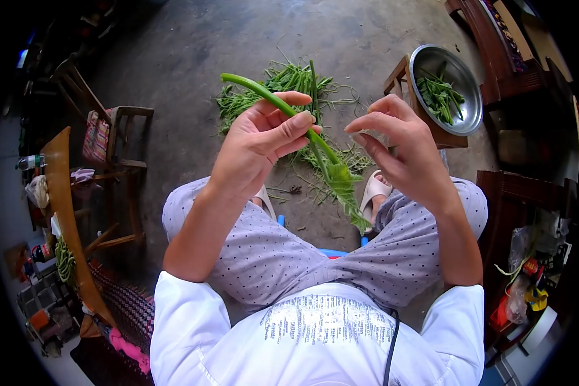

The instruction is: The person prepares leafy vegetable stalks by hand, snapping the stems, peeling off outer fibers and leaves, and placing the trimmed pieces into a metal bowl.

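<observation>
My left hand (254, 141) grips a thick green leafy stem (254, 87) between thumb and fingers. The stem slants from upper left to lower right and ends in a drooping leaf (345, 185). Just right of it, apart from the stem, my right hand (405, 151) is raised with thumb and forefinger pinched together. Anything between those fingertips is too small to make out. Below and beyond my hands, a heap of green stems and stringy strips (289, 80) lies on the floor, partly hidden by my left hand.
A metal basin (475, 116) with cut greens (439, 96) rests on a wooden stool (399, 77) at the right. A wooden chair (132, 110) and a table edge (64, 193) are at the left. Bags and small items (527, 276) fill the lower right.
</observation>
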The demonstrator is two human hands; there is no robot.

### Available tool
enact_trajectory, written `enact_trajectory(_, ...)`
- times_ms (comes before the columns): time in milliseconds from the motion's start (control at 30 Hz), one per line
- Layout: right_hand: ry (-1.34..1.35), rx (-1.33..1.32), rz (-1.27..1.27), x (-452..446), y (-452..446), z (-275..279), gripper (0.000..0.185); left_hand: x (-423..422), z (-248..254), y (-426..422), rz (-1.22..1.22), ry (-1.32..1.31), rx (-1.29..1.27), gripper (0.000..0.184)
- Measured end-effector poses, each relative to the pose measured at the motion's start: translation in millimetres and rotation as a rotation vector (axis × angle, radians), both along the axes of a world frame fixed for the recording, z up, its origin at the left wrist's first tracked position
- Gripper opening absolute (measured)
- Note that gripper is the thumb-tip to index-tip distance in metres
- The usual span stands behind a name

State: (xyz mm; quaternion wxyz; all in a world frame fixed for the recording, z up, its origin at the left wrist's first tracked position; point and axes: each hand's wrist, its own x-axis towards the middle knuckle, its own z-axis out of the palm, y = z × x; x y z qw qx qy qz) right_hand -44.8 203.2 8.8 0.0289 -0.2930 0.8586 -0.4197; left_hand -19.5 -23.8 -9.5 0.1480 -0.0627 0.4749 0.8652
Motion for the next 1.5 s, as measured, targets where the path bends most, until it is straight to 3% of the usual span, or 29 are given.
enact_trajectory(267,-0.007,-0.078,0.008,-1,-9,-2,0.023,0,1,2,-0.007,0.033,-0.028,0.031)
enact_trajectory(467,-0.070,0.036,-0.044,1,-10,9,0.028,1,4,4,0.038,0.050,-0.056,0.028)
enact_trajectory(567,0.202,-0.026,-0.022,2,-14,0,0.025,1,3,2,0.018,0.050,-0.069,0.029)
enact_trajectory(733,-0.015,-0.126,0.020,2,-13,6,0.012,2,2,3,0.032,0.057,-0.073,0.029)
enact_trajectory(900,-0.167,-0.208,0.034,8,-22,-3,0.017,2,1,8,0.083,0.079,-0.064,0.026)
enact_trajectory(967,-0.195,-0.233,0.008,6,-22,-4,0.018,3,12,5,0.027,0.180,-0.503,0.026)
enact_trajectory(1000,-0.188,-0.248,-0.012,3,-20,-3,0.017,5,18,2,0.023,0.185,-0.503,0.026)
enact_trajectory(1067,-0.177,-0.266,-0.039,2,-16,-1,0.017,12,31,-4,-0.041,0.306,-1.080,0.031)
enact_trajectory(1133,-0.086,-0.184,-0.033,3,-15,1,0.014,14,38,3,0.069,0.452,-1.197,0.028)
enact_trajectory(1200,-0.035,-0.154,-0.023,4,-16,2,0.013,5,38,5,0.312,1.238,-1.523,0.025)
enact_trajectory(1367,0.005,-0.115,-0.006,4,-17,1,0.012,-1,16,3,0.075,1.192,-1.368,0.021)
enact_trajectory(1500,0.338,-0.053,-0.131,8,-18,9,0.012,3,12,10,0.148,1.045,-1.330,0.018)
